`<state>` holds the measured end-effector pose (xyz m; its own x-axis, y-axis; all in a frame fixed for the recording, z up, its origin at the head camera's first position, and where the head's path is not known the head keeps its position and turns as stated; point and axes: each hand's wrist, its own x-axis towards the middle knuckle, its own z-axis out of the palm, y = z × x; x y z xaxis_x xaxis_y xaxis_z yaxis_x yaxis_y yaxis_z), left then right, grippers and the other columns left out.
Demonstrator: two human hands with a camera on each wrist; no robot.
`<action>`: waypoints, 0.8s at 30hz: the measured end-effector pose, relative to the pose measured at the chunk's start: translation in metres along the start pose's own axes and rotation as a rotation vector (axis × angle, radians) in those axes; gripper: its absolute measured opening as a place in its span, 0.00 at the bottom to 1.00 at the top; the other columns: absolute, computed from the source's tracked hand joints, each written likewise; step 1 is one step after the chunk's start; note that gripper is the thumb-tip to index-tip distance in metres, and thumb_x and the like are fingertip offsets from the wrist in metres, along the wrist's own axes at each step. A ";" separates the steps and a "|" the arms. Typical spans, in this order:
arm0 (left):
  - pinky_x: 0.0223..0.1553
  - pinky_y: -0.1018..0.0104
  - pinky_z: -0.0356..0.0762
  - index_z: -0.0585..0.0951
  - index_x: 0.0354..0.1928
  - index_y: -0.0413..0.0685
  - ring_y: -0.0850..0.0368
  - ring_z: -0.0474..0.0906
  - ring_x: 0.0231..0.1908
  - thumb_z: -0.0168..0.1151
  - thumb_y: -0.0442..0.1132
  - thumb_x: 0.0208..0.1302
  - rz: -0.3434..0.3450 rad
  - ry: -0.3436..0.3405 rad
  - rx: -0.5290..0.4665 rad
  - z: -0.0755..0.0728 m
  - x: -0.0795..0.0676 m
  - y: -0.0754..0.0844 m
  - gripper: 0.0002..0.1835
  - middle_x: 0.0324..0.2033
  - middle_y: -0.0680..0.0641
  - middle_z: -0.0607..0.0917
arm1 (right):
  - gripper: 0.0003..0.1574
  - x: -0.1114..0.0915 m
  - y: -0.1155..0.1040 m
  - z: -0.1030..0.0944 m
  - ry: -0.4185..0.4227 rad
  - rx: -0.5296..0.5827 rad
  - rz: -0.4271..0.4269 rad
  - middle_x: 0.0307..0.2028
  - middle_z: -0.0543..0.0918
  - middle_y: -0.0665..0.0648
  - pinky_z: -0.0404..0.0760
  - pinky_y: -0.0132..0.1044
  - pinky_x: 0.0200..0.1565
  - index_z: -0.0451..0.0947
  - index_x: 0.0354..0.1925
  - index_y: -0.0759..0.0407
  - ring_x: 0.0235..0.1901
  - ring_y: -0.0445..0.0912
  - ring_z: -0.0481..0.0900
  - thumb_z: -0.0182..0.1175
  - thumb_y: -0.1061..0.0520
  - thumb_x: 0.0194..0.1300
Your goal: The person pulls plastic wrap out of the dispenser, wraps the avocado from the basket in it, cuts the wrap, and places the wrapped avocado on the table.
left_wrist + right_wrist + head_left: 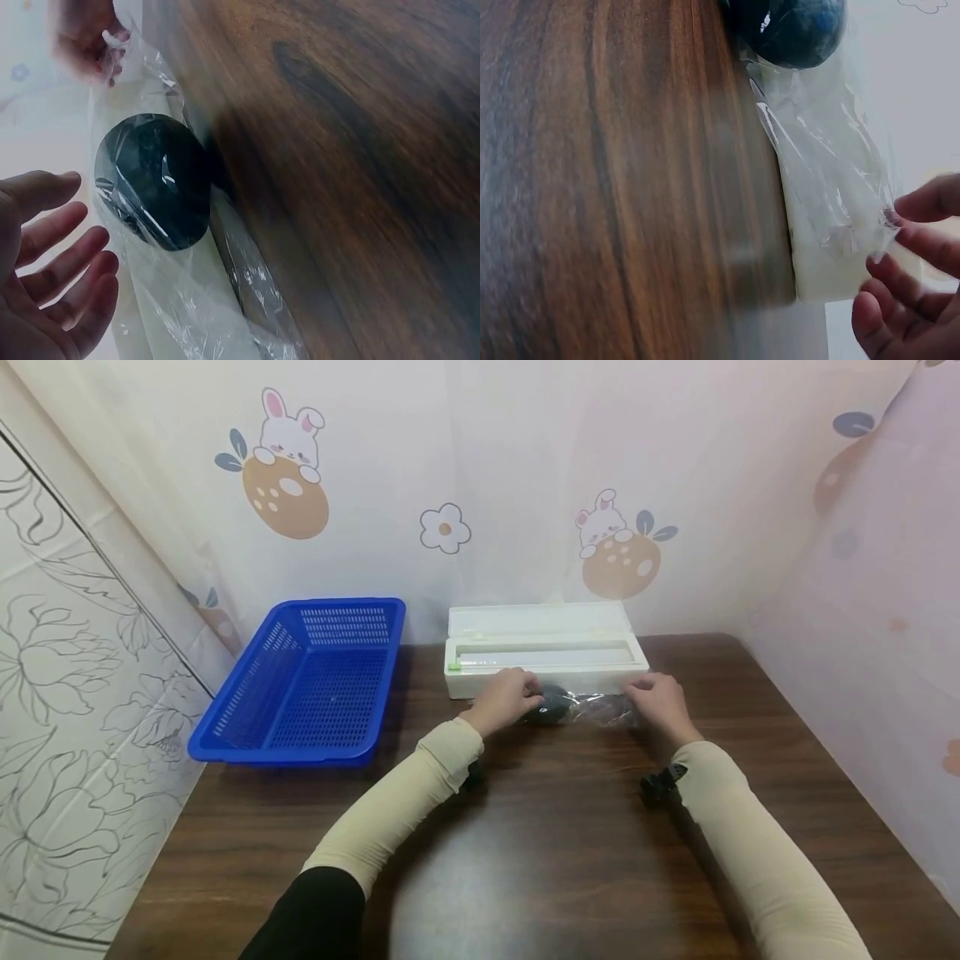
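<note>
A dark green, rounded object (154, 180) lies under clear plastic film (825, 157) at the front side of the white box (547, 681). My left hand (506, 700) is just left of the dark object, its fingers spread and loosely bent beside the film in the left wrist view. To the right, my right hand (663, 702) pinches the gathered edge of the film between thumb and fingertips. The film stretches from there across the dark object. The box lid (540, 618) stands raised at the back, and a small green slider (454, 667) sits at its left end.
A blue plastic basket (367, 747) with slotted walls stands on the left of the brown wooden table (525, 860). Patterned curtains (525, 485) hang behind the table and along both sides. A black wrist camera (660, 783) sits under the right sleeve.
</note>
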<state>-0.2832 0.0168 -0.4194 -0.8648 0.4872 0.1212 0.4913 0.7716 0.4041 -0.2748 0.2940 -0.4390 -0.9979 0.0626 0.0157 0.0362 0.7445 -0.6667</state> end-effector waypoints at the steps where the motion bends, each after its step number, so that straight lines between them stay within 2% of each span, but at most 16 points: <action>1: 0.53 0.62 0.78 0.85 0.47 0.49 0.54 0.81 0.49 0.63 0.46 0.66 -0.001 0.001 0.011 0.001 0.001 0.001 0.12 0.45 0.49 0.86 | 0.23 0.000 0.000 0.000 -0.003 0.008 -0.015 0.54 0.79 0.73 0.72 0.51 0.52 0.80 0.51 0.69 0.52 0.61 0.74 0.53 0.53 0.68; 4: 0.52 0.63 0.78 0.85 0.47 0.50 0.54 0.80 0.49 0.63 0.46 0.66 -0.005 0.005 0.032 0.002 0.002 0.002 0.13 0.45 0.49 0.86 | 0.21 0.001 -0.001 -0.002 -0.047 0.032 -0.057 0.54 0.79 0.71 0.74 0.45 0.46 0.81 0.51 0.67 0.48 0.57 0.75 0.51 0.57 0.67; 7: 0.51 0.63 0.78 0.84 0.48 0.50 0.53 0.80 0.48 0.64 0.46 0.65 -0.005 0.005 0.040 0.003 0.003 0.004 0.13 0.45 0.49 0.85 | 0.21 0.002 -0.002 -0.002 -0.112 0.064 -0.088 0.50 0.82 0.69 0.72 0.36 0.35 0.81 0.51 0.65 0.38 0.49 0.75 0.49 0.59 0.66; 9: 0.51 0.63 0.78 0.84 0.49 0.50 0.53 0.80 0.48 0.64 0.46 0.65 0.001 0.010 0.051 0.004 0.003 0.004 0.14 0.45 0.49 0.85 | 0.22 0.003 -0.003 -0.002 -0.152 0.091 -0.112 0.47 0.84 0.69 0.72 0.34 0.30 0.80 0.53 0.66 0.33 0.44 0.77 0.47 0.61 0.67; 11: 0.50 0.63 0.78 0.83 0.50 0.49 0.54 0.80 0.47 0.64 0.46 0.66 0.005 0.015 0.066 0.007 0.003 0.004 0.14 0.45 0.49 0.85 | 0.22 0.004 -0.004 -0.001 -0.169 0.103 -0.130 0.45 0.85 0.68 0.72 0.32 0.30 0.80 0.54 0.66 0.32 0.40 0.77 0.47 0.60 0.68; 13: 0.50 0.63 0.78 0.83 0.50 0.50 0.55 0.80 0.47 0.63 0.47 0.66 0.002 0.022 0.077 0.009 0.003 0.003 0.15 0.45 0.49 0.85 | 0.22 0.004 -0.005 0.001 -0.173 0.114 -0.134 0.43 0.86 0.69 0.74 0.32 0.30 0.79 0.55 0.66 0.31 0.41 0.78 0.49 0.56 0.70; 16: 0.51 0.64 0.78 0.83 0.51 0.49 0.55 0.81 0.47 0.63 0.47 0.66 -0.007 0.032 0.083 0.012 0.003 0.003 0.15 0.45 0.49 0.85 | 0.29 0.005 -0.009 0.003 -0.161 0.081 -0.138 0.44 0.85 0.68 0.77 0.37 0.39 0.78 0.56 0.64 0.38 0.48 0.81 0.53 0.44 0.71; 19: 0.52 0.63 0.78 0.83 0.51 0.48 0.54 0.81 0.48 0.63 0.47 0.66 -0.009 0.037 0.076 0.012 0.002 0.004 0.16 0.46 0.49 0.85 | 0.36 0.006 -0.014 0.004 -0.178 0.027 -0.141 0.50 0.84 0.67 0.78 0.46 0.48 0.80 0.56 0.61 0.47 0.55 0.81 0.57 0.34 0.66; 22: 0.51 0.63 0.78 0.82 0.51 0.47 0.53 0.80 0.48 0.63 0.46 0.66 -0.006 0.038 0.082 0.011 0.001 0.006 0.15 0.46 0.48 0.85 | 0.32 0.010 -0.020 0.006 -0.243 -0.036 -0.181 0.50 0.85 0.64 0.78 0.48 0.50 0.82 0.52 0.59 0.49 0.56 0.81 0.60 0.35 0.65; 24: 0.51 0.62 0.78 0.82 0.51 0.47 0.54 0.80 0.47 0.62 0.46 0.67 -0.006 0.034 0.085 0.011 0.001 0.007 0.15 0.45 0.48 0.85 | 0.26 0.013 -0.023 0.007 -0.287 -0.061 -0.200 0.44 0.87 0.62 0.79 0.44 0.45 0.84 0.48 0.59 0.43 0.53 0.82 0.63 0.40 0.64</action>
<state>-0.2792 0.0272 -0.4266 -0.8700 0.4697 0.1501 0.4921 0.8069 0.3266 -0.2892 0.2731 -0.4288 -0.9597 -0.2710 -0.0742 -0.1667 0.7618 -0.6259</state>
